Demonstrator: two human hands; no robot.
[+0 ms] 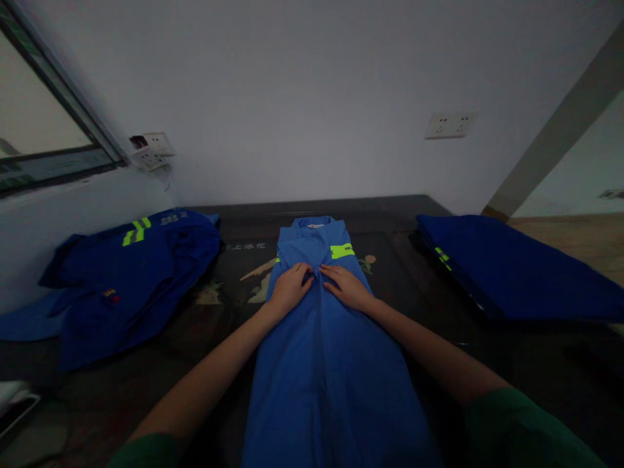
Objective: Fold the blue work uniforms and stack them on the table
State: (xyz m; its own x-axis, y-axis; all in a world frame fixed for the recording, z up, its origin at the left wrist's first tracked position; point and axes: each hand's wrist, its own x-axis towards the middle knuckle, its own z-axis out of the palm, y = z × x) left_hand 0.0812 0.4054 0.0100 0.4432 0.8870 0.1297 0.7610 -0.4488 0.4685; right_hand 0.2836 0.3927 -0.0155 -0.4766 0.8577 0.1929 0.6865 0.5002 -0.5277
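A lighter blue work jacket (336,364) lies lengthwise on the dark table, its collar at the far end and its lower part running toward me out of view. A yellow-green reflective strip shows across its upper part. Both my hands are on its front, just below the chest, close together on either side of the middle line. With curled fingertips and thumb, my left hand (291,287) grips the cloth left of that line. My right hand (347,286) pinches the fabric on the other side. What exactly lies between the fingertips is too small to make out.
Darker blue work clothes (146,266) with reflective strips lie loosely heaped on the left. Folded blue garments (517,266) form a stack on the right. The dark table (394,273) has a picture inlay and stands against a wall with sockets (449,125). A pale object (17,403) sits at lower left.
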